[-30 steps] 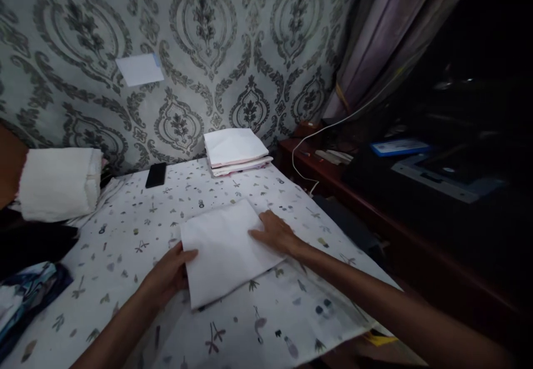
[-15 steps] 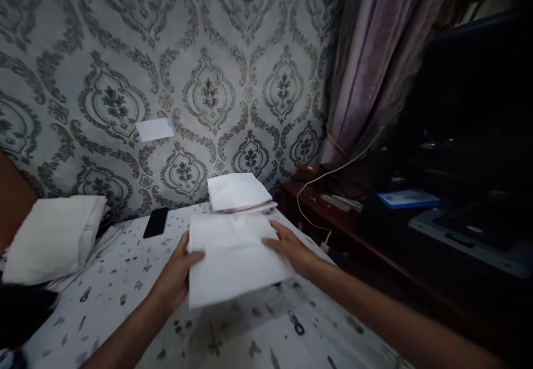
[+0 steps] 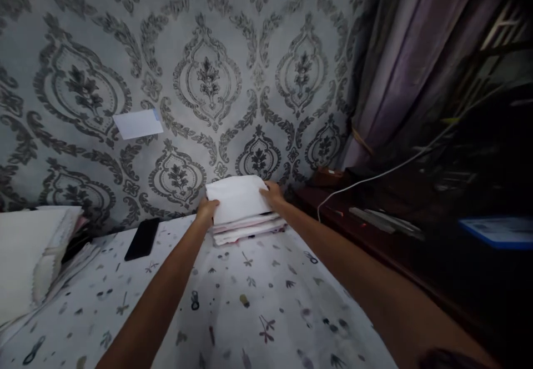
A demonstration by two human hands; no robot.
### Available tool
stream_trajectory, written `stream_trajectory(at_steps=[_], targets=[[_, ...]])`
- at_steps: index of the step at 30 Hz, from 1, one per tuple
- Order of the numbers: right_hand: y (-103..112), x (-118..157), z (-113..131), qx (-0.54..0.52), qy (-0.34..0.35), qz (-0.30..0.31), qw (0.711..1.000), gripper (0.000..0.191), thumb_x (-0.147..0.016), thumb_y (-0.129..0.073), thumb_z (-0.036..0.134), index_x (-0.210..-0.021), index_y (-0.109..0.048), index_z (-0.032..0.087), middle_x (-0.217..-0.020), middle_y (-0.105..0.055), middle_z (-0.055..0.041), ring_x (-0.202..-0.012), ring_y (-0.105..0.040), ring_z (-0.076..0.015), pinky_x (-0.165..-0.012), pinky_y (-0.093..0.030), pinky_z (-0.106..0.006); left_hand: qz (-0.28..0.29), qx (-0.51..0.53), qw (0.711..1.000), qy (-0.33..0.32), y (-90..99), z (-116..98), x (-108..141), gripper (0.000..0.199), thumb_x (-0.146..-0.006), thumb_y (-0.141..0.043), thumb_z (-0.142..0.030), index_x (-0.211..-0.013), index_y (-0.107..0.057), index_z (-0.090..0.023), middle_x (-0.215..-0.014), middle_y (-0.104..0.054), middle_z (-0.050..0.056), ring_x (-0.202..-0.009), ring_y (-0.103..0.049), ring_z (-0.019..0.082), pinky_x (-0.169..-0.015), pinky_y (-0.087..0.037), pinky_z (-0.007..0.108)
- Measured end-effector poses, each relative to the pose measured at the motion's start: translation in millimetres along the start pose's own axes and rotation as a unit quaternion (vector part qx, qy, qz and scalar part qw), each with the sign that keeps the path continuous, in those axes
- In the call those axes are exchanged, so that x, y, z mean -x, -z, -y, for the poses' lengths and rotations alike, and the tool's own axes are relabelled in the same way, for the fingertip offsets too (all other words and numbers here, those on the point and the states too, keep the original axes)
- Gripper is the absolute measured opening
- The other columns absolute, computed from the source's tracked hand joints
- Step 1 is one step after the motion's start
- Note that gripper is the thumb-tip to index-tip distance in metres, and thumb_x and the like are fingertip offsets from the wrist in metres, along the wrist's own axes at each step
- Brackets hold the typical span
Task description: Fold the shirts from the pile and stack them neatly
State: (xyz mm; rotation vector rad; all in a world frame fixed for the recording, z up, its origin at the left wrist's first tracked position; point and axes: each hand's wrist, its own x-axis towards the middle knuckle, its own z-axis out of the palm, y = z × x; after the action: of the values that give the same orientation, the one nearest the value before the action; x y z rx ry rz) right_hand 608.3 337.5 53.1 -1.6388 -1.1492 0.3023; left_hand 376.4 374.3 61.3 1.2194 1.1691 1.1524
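Observation:
A folded white cloth [image 3: 237, 199] lies over a stack of folded cloths [image 3: 250, 229] near the wall. My left hand [image 3: 207, 212] grips its left edge, thumb on top and the other fingers hidden beneath. At the right edge, my right hand [image 3: 272, 194] holds the same cloth in the same way, thumb above. The cloth's front edge hangs just over the stack; I cannot tell whether it rests fully on it. Pinkish and white layers show in the stack below.
A black phone [image 3: 142, 239] lies on the patterned bedsheet [image 3: 233, 313]. More folded cream cloth [image 3: 29, 258] is piled at the far left. On the right stands a dark red table [image 3: 333, 213] with a white cable [image 3: 375, 177] and a blue-edged item [image 3: 497, 232]. Patterned wallpaper rises behind.
Both hands have carried the folded white cloth forward, from in front of the stack to over its top. The view has shifted a little closer to the wall.

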Motion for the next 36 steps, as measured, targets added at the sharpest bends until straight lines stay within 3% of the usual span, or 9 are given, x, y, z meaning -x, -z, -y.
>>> stream_trajectory(at_steps=[6,9,12,15,19,25,30,33,36], targets=[[-9,-8,-20,0.056,0.005,0.013,0.998,0.047,-0.074,-0.054,0.013,-0.118,-0.069,0.018,-0.108,-0.073,-0.0061,-0.099,-0.065,-0.0232,-0.094,-0.051,-0.036,-0.008,-0.003,1.000,0.025,2.2,19,-13,0.047,-0.065,-0.068,-0.011,-0.110,-0.060,-0.020,-0.086,-0.072,0.005,-0.073,-0.069,0.019,-0.064,-0.055,0.027],[-3,-3,-10,0.087,0.010,0.014,0.996,0.050,-0.076,-0.054,0.012,-0.125,-0.064,0.020,-0.113,-0.072,-0.0056,-0.103,-0.064,-0.0229,-0.097,-0.049,-0.037,-0.013,0.002,1.000,0.013,4.1,14,-9,0.049,-0.065,-0.068,-0.011,-0.112,-0.059,-0.021,-0.087,-0.072,0.003,-0.074,-0.068,0.018,-0.067,-0.055,0.028],[0,11,12,0.128,0.020,-0.006,0.992,0.054,-0.083,-0.055,0.018,-0.137,-0.055,0.019,-0.132,-0.062,-0.0126,-0.125,-0.053,-0.0312,-0.110,-0.038,-0.048,-0.029,0.000,0.999,0.016,5.8,9,-4,0.047,-0.067,-0.068,-0.012,-0.112,-0.057,-0.020,-0.085,-0.070,0.004,-0.073,-0.068,0.019,-0.066,-0.054,0.030],[-13,30,40,0.190,0.103,-0.006,0.976,0.054,-0.092,-0.052,0.031,-0.145,-0.047,0.022,-0.155,-0.040,-0.0146,-0.143,-0.030,-0.0370,-0.117,-0.020,-0.057,-0.048,-0.002,0.999,0.022,9.5,7,3,0.049,-0.068,-0.067,-0.013,-0.115,-0.053,-0.021,-0.084,-0.066,0.003,-0.073,-0.067,0.019,-0.061,-0.053,0.028],[-50,51,55,0.297,0.210,0.075,0.928,0.054,-0.097,-0.045,0.051,-0.148,-0.044,0.032,-0.163,-0.027,-0.0094,-0.150,-0.015,-0.0390,-0.115,-0.010,-0.067,-0.066,0.016,0.997,0.024,27.9,16,30,0.049,-0.075,-0.064,-0.017,-0.120,-0.047,-0.024,-0.092,-0.063,0.002,-0.077,-0.066,0.017,-0.059,-0.053,0.025],[-71,65,38,0.312,0.176,0.121,0.926,0.054,-0.097,-0.047,0.048,-0.147,-0.048,0.029,-0.162,-0.030,-0.0126,-0.150,-0.017,-0.0408,-0.113,-0.006,-0.070,0.017,-0.025,0.999,-0.012,106.5,48,130,0.033,-0.072,-0.065,-0.021,-0.104,-0.058,-0.026,-0.093,-0.062,0.006,-0.079,-0.063,0.020,-0.053,-0.051,0.027],[-75,57,43,0.336,0.168,0.124,0.918,0.054,-0.099,-0.042,0.048,-0.149,-0.046,0.029,-0.160,-0.032,-0.0168,-0.147,-0.024,-0.0425,-0.108,-0.015,-0.074,0.037,-0.078,0.995,-0.046,179.2,42,210,0.028,-0.068,-0.071,-0.021,-0.096,-0.072,-0.028,-0.090,-0.068,0.006,-0.085,-0.064,0.027,-0.082,-0.053,0.040],[-73,64,55,0.350,0.178,0.140,0.909,0.054,-0.100,-0.038,0.045,-0.147,-0.049,0.021,-0.155,-0.037,-0.0248,-0.143,-0.032,-0.0431,-0.105,-0.022,-0.071,0.048,-0.150,0.984,-0.088,216.0,34,225,0.028,-0.074,-0.068,-0.023,-0.099,-0.072,-0.034,-0.096,-0.069,0.005,-0.088,-0.064,0.030,-0.087,-0.053,0.043],[-66,84,64,0.353,0.196,0.129,0.905,0.051,-0.099,-0.033,0.038,-0.139,-0.056,0.016,-0.149,-0.043,-0.0290,-0.139,-0.039,-0.0396,-0.103,-0.029,-0.067,-0.007,-0.283,0.948,-0.148,257.3,26,204,0.028,-0.078,-0.062,-0.019,-0.099,-0.069,-0.035,-0.100,-0.068,0.006,-0.093,-0.065,0.028,-0.090,-0.053,0.042]])
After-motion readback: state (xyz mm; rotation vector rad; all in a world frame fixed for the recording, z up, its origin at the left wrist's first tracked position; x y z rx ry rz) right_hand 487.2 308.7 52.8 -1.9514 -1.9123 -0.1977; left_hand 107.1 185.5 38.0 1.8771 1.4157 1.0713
